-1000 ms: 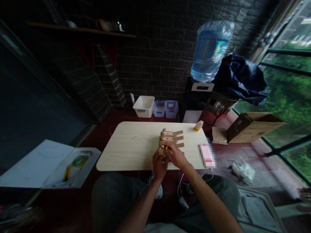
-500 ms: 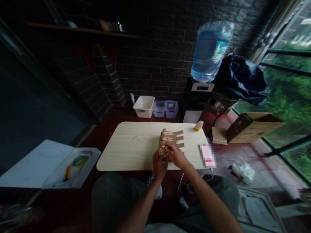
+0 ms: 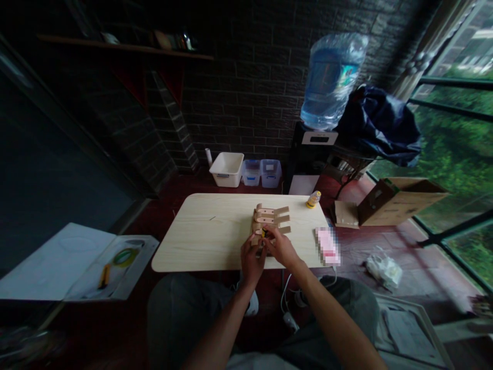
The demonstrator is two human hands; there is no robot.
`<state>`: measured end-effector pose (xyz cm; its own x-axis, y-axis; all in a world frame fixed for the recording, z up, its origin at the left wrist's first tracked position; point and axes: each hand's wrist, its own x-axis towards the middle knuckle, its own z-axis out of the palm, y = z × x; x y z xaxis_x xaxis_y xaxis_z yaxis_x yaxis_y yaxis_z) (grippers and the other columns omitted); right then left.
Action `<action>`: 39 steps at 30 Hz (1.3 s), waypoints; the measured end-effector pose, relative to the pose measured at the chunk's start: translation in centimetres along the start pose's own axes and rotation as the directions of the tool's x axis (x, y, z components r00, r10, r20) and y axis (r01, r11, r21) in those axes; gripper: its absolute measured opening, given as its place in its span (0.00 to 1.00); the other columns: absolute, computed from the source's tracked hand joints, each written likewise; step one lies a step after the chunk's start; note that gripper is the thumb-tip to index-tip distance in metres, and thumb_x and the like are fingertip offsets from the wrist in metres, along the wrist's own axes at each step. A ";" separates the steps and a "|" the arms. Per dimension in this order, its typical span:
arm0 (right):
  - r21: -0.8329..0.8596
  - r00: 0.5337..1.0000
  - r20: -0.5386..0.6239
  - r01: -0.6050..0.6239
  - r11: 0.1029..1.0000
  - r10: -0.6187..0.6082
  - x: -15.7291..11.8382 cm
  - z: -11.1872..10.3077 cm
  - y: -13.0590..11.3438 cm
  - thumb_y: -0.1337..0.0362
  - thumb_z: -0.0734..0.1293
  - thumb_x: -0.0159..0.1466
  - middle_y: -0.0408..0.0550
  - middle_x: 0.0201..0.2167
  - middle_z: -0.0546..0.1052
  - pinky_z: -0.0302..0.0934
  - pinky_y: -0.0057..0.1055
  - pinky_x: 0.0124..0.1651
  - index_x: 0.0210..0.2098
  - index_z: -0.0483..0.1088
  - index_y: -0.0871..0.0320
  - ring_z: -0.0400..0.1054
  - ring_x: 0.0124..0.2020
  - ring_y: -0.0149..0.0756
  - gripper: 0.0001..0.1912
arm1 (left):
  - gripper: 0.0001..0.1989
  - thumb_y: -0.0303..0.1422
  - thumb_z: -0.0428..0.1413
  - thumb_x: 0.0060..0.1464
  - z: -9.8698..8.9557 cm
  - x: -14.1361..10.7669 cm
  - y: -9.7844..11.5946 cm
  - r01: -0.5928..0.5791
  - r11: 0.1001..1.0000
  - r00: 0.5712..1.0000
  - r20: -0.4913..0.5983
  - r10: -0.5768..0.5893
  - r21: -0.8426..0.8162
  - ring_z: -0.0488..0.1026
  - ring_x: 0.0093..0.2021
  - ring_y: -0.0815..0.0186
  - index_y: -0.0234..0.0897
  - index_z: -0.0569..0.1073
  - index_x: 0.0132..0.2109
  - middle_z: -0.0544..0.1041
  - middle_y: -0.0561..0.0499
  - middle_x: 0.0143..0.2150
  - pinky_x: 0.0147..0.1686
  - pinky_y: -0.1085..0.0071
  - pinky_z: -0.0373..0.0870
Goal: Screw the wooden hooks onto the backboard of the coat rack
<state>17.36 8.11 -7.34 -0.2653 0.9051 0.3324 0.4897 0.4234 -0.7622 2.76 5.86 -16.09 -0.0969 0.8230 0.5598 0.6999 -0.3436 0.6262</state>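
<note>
On the table (image 3: pixel 200 236) lies a tan piece (image 3: pixel 265 220) that looks like cardboard, with several flat strips reaching to the right and curled ends at its left. Dark dots show along the strips. At the near end of this piece, my left hand (image 3: pixel 252 261) has its fingers closed against it. My right hand (image 3: pixel 284 249) pinches a small yellow-and-black object (image 3: pixel 264 233) just above the strips, its exact kind too small to make out. Both sets of fingertips nearly meet, so the contact underneath is hidden.
A small yellow-capped bottle (image 3: pixel 313 199) stands at the far right corner, and a pink blurred item (image 3: pixel 327 245) lies at the right edge. An open case (image 3: pixel 115 267) is left of the table. Plastic bins (image 3: pixel 227 169) and a water dispenser (image 3: pixel 314 154) stand behind.
The view has shifted slightly. My right fingers have moved a little over the yellow-and-black object, which now looks more upright. Both hands stay at the near end of the tan piece.
</note>
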 end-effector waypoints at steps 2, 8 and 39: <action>-0.007 1.000 0.015 -0.001 1.000 0.001 -0.2 -0.1 -0.1 0.63 0.65 0.68 0.48 0.49 0.79 0.72 0.37 0.48 0.64 0.62 0.47 0.77 0.44 0.39 0.25 | 0.12 0.36 0.57 0.61 -0.1 0.0 0.0 -0.002 1.000 1.000 0.007 0.002 0.001 0.66 0.64 0.52 0.44 0.76 0.51 0.69 0.44 0.63 0.58 0.50 0.70; -0.054 0.999 0.039 0.005 0.999 -0.003 -0.6 -0.4 -0.1 0.65 0.63 0.69 0.47 0.50 0.79 0.71 0.38 0.50 0.64 0.62 0.46 0.77 0.47 0.40 0.24 | 0.14 0.38 0.56 0.61 0.1 0.0 0.0 0.010 1.000 1.000 0.005 -0.011 0.009 0.65 0.64 0.52 0.43 0.74 0.53 0.69 0.43 0.63 0.59 0.50 0.68; -0.023 0.999 0.041 -0.006 1.000 0.007 0.1 -0.9 -0.5 0.63 0.64 0.68 0.49 0.50 0.78 0.71 0.37 0.47 0.61 0.63 0.50 0.75 0.47 0.40 0.22 | 0.15 0.39 0.57 0.61 0.1 0.1 0.5 0.016 1.000 0.999 -0.034 -0.015 0.007 0.66 0.63 0.51 0.43 0.74 0.53 0.70 0.42 0.63 0.58 0.48 0.69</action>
<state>17.82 8.03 -6.41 -0.2958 0.9058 0.3034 0.5107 0.4184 -0.7511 3.20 5.80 -15.81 -0.1314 0.8124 0.5681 0.7029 -0.3278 0.6313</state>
